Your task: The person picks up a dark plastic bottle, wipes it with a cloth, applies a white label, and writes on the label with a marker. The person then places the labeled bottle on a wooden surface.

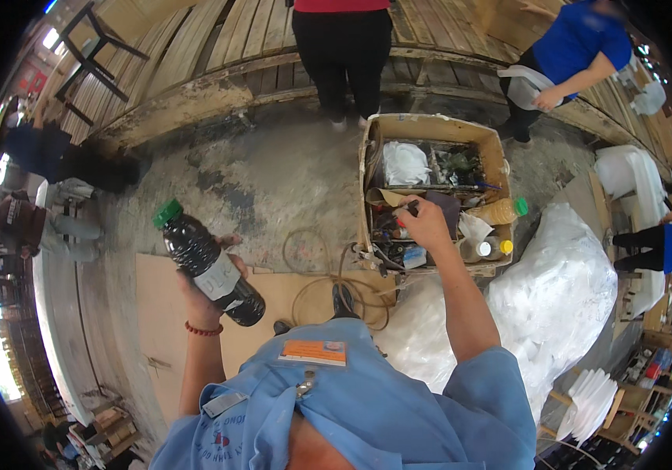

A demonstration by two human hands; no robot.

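My left hand (199, 301) is wrapped round a large bottle of dark liquid (188, 244). The bottle has a green cap and a pale label, and it tilts with its cap toward the upper left. My right hand (429, 225) is over a worn brown box (369, 168), its fingers closed around a small dark thing that I cannot make out. Inside the box, near that hand, are a white plastic bundle (405, 163), a bottle of amber liquid with a green cap (496, 211) and a yellow-capped bottle (502, 247).
A big clear plastic bag of white material (555, 282) fills the floor right of the box. A coiled hose (328, 294) lies near my feet. Ahead is a slatted wooden platform (234, 39). Someone in dark trousers (344, 55) stands there; a blue-shirted co-worker (586, 47) is at upper right.
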